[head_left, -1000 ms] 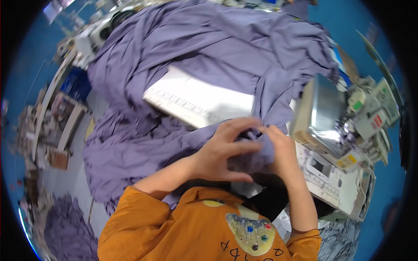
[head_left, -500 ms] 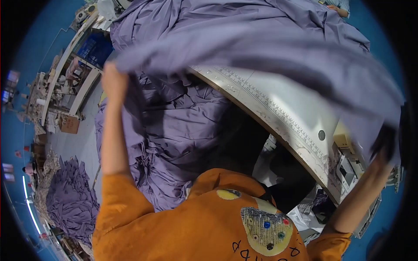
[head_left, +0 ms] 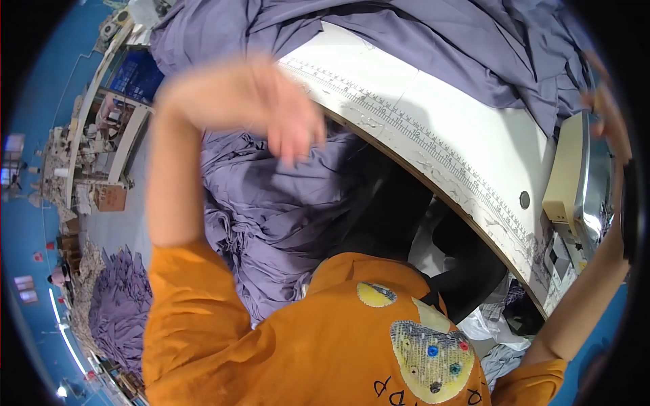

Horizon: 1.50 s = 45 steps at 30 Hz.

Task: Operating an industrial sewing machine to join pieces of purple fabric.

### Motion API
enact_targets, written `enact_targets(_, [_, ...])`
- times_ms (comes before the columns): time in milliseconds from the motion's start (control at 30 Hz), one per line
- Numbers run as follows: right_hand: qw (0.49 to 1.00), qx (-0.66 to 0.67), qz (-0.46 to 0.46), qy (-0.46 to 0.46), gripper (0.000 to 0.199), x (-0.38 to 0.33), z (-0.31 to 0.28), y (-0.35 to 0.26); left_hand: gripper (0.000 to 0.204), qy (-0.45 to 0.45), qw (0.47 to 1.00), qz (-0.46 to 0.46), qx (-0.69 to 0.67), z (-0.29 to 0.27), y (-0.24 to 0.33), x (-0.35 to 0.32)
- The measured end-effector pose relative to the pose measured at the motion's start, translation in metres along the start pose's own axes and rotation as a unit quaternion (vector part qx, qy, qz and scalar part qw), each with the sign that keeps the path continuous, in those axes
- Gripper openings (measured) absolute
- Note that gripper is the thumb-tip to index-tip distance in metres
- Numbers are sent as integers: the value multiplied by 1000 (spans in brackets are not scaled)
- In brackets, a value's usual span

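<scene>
My left hand [head_left: 291, 122], smeared by motion, is raised above the near edge of the white table [head_left: 433, 101], its fingers loose and holding nothing. Below it hangs a big heap of purple-grey fabric [head_left: 271, 196], down beside the table edge. More of the same fabric [head_left: 467, 47] lies in folds across the table's far side. At the far right my right hand [head_left: 609, 122] is lifted beside the fabric's edge, above a cream and metal machine [head_left: 569, 172]. Its fingers look spread, and I see nothing held in them.
Ruler markings [head_left: 406, 125] run along the table's near edge. A purple cloth pile [head_left: 122, 298] lies on the floor at left. Further back stand a blue crate [head_left: 137, 76] and a cardboard box [head_left: 111, 197]. A clear plastic bag [head_left: 484, 328] sits below the table at right.
Both hands have let go of the fabric that was stretched in the air between them. It now lies farther back on the table. My left hand has swung right, my right hand up.
</scene>
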State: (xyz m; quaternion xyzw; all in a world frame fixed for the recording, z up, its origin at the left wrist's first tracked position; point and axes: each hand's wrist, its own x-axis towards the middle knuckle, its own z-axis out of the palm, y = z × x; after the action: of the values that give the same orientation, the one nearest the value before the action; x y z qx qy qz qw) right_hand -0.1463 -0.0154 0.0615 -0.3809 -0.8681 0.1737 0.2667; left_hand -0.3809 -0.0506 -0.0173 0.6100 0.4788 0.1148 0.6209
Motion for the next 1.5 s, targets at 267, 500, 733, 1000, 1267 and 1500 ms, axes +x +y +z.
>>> enact_targets(267, [918,358,171,2,14,-166,19,80,26,395,807,-142,415,47,-357,107])
enact_targets(500, [951,276,87,-106,13,-195,77,88,25,303,763,-218,528,38,-340,97])
enact_targets(733, [952,241,89,-168,15,-210,141,115,12,301,949,-12,96,115,-273,9])
enact_targets(1000, [931,208,99,-282,23,-220,163,112,25,-50,878,-317,354,225,-317,-12])
enact_targets(1267, [939,187,118,-265,23,-240,169,124,29,437,823,-33,362,210,-294,21])
enact_targets(1500, [940,192,83,-271,26,-241,169,118,18,467,848,-163,193,202,-293,62])
